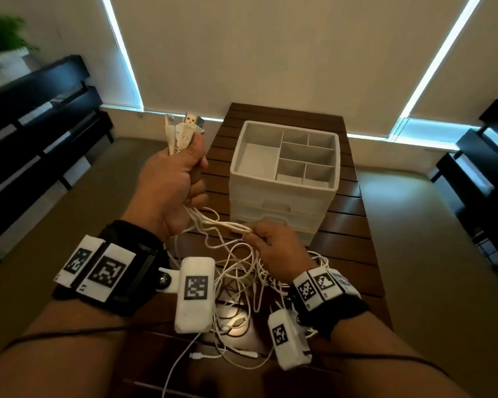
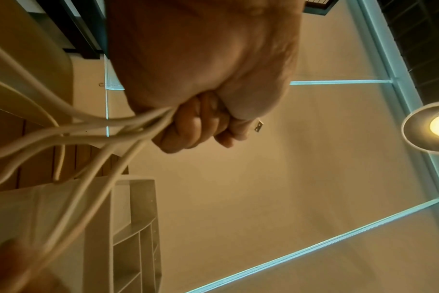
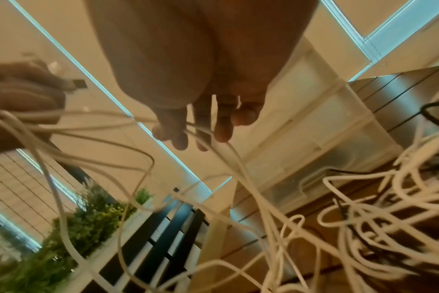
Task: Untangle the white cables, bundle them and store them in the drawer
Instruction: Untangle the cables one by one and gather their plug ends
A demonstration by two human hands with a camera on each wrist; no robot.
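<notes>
My left hand is raised left of the drawer unit and grips several white cables in a fist; their USB plugs stick up above the thumb. The strands run from that fist to my right hand, which pinches them in front of the drawers. In the right wrist view the fingers curl round the strands. The rest of the cables hang in a tangled heap on the table. The white drawer unit stands with its drawers closed.
The unit's open top tray has several empty compartments. It stands on a dark slatted wooden table. Black cables mix into the heap. Black benches stand left and right, a green plant far left.
</notes>
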